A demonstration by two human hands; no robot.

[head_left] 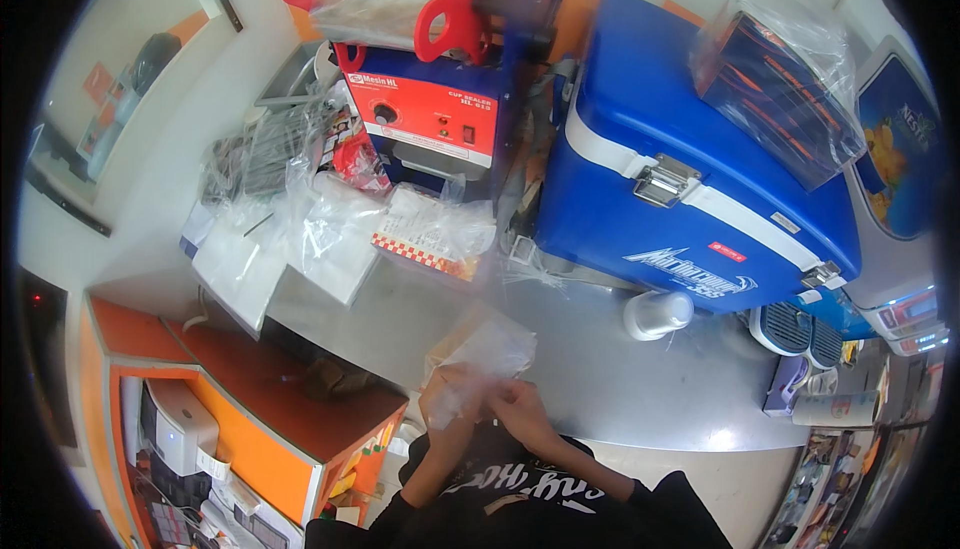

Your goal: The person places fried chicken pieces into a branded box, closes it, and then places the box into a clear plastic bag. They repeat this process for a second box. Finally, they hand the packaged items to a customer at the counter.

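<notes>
Close to my body, at the near edge of the metal counter point(640, 389), both hands are together on a clear plastic bag point(490, 341). My left hand point(447, 399) has its fingers closed round the bag's side, with some of the plastic bunched over it. My right hand point(517, 407) pinches the bag next to the left hand's fingers. The plastic spreads out above my hands over the counter; whether anything is inside cannot be made out. Beyond it are a stack of white sheets or bags point(335, 254) and an open box with a checkered edge point(435, 229).
A red and blue cup sealer point(425, 114) stands at the back, beside a big blue cooler box point(690, 149) with a plastic-wrapped box point(780, 89) on its lid. A white cup-shaped container point(657, 315) sits in front of the cooler. An orange cabinet point(260, 389) is at left.
</notes>
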